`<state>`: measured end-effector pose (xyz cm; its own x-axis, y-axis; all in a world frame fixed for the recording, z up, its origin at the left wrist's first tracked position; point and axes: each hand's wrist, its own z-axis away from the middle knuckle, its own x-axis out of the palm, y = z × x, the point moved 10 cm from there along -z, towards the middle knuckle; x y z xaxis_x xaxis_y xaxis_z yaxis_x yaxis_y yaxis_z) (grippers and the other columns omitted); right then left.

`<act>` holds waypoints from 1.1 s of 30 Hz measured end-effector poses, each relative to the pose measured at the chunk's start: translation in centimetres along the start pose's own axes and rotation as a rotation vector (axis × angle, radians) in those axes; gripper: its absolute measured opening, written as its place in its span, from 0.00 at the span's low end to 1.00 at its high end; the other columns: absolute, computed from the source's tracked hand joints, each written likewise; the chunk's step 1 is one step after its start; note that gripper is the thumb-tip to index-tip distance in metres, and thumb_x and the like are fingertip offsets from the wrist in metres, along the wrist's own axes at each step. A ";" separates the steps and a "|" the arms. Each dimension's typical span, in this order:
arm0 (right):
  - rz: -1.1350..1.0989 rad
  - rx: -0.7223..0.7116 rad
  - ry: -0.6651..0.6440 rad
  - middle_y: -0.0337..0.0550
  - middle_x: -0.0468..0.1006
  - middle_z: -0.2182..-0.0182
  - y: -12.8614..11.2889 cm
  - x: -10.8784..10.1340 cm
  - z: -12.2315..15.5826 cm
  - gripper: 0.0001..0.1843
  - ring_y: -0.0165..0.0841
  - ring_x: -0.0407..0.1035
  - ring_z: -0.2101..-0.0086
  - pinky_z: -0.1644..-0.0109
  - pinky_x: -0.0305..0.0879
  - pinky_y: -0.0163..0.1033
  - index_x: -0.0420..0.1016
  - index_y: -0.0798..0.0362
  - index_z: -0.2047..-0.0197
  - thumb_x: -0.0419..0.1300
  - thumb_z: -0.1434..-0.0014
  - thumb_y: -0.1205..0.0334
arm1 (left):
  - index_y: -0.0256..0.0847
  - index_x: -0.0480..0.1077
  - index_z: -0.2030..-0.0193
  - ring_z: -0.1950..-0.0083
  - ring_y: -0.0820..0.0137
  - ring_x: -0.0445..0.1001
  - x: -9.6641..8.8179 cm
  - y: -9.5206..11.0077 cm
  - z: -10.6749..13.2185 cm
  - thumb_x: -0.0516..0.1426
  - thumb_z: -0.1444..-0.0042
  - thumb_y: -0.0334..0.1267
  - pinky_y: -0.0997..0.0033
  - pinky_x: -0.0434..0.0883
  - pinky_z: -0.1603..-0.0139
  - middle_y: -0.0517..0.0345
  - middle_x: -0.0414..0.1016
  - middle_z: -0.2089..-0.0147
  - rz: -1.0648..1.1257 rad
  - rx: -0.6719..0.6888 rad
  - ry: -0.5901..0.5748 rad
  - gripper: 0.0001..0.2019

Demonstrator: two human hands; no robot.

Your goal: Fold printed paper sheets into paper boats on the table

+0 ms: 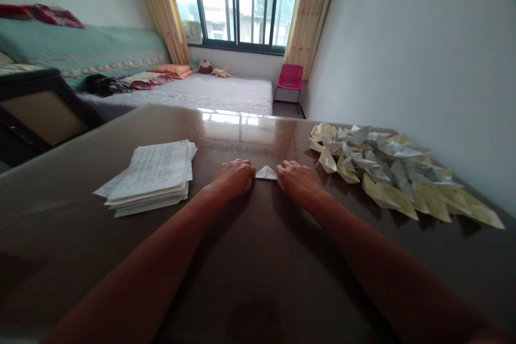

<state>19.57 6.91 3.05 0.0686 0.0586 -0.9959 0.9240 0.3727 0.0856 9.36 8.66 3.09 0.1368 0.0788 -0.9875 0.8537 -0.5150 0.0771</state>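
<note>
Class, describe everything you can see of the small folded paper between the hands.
The small folded paper looks white, with a central triangular peak and a straight near edge. The left hand and right hand hold and partly hide its ends, on or just above the glossy table.

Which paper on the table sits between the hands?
The small white folded paper with a peaked middle, between left hand and right hand. The white stack of written sheets lies farther left; the yellow and grey folded paper pieces, right.
</note>
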 end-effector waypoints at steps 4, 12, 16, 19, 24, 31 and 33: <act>-0.152 -0.055 0.205 0.52 0.70 0.45 0.5 -0.3 -0.9 0.25 0.41 0.62 0.47 0.50 0.64 0.42 0.63 0.54 0.39 0.50 0.34 0.52 | 0.46 0.74 0.62 0.54 0.61 0.72 0.4 -0.9 -0.3 0.53 0.45 0.38 0.67 0.68 0.61 0.55 0.76 0.58 0.059 -0.031 0.069 0.09; -0.319 -0.083 0.236 0.49 0.74 0.48 1.3 1.7 -1.6 0.25 0.38 0.65 0.48 0.45 0.61 0.42 0.67 0.53 0.41 0.55 0.38 0.50 | 0.46 0.75 0.59 0.63 0.69 0.74 1.4 -2.5 -0.9 0.54 0.45 0.42 0.72 0.68 0.63 0.58 0.77 0.63 0.232 -0.075 0.084 0.11; -0.281 -0.066 0.242 0.52 0.75 0.48 1.4 1.6 -1.6 0.28 0.40 0.66 0.49 0.46 0.61 0.42 0.64 0.57 0.39 0.52 0.36 0.49 | 0.46 0.76 0.57 0.65 0.69 0.75 1.8 -3.0 -1.2 0.56 0.47 0.42 0.73 0.69 0.63 0.59 0.78 0.64 0.307 -0.089 0.082 0.13; -0.251 -0.057 0.236 0.52 0.76 0.49 1.4 1.6 -1.6 0.29 0.41 0.67 0.50 0.48 0.61 0.41 0.63 0.57 0.38 0.50 0.35 0.48 | 0.46 0.76 0.57 0.64 0.67 0.76 1.9 -3.1 -1.3 0.56 0.47 0.42 0.71 0.69 0.62 0.59 0.79 0.65 0.365 -0.088 0.089 0.13; -0.272 -0.081 0.227 0.46 0.77 0.51 1.4 1.7 -1.5 0.23 0.39 0.68 0.52 0.49 0.61 0.40 0.70 0.51 0.44 0.49 0.34 0.48 | 0.42 0.77 0.58 0.62 0.66 0.77 1.7 -2.8 -1.4 0.56 0.47 0.38 0.68 0.71 0.58 0.57 0.80 0.64 0.488 -0.088 0.126 0.12; -0.443 -0.032 0.248 0.44 0.80 0.61 1.8 1.5 -1.6 0.20 0.35 0.72 0.61 0.58 0.64 0.36 0.72 0.46 0.46 0.51 0.36 0.49 | 0.36 0.74 0.56 0.64 0.69 0.78 1.4 -2.2 -1.7 0.56 0.45 0.39 0.72 0.74 0.62 0.54 0.80 0.64 0.744 -0.083 0.187 0.13; -0.534 -0.064 0.250 0.43 0.81 0.62 1.7 1.5 -1.7 0.18 0.34 0.73 0.63 0.59 0.64 0.35 0.74 0.47 0.47 0.52 0.36 0.51 | 0.36 0.73 0.56 0.64 0.70 0.78 1.4 -2.2 -1.7 0.56 0.45 0.40 0.72 0.74 0.63 0.54 0.79 0.65 0.795 -0.080 0.209 0.13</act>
<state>20.57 9.21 1.76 -0.4976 0.0615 -0.8652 0.7813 0.4650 -0.4163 8.52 11.38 1.81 0.7990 -0.1220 -0.5889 0.4951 -0.4225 0.7592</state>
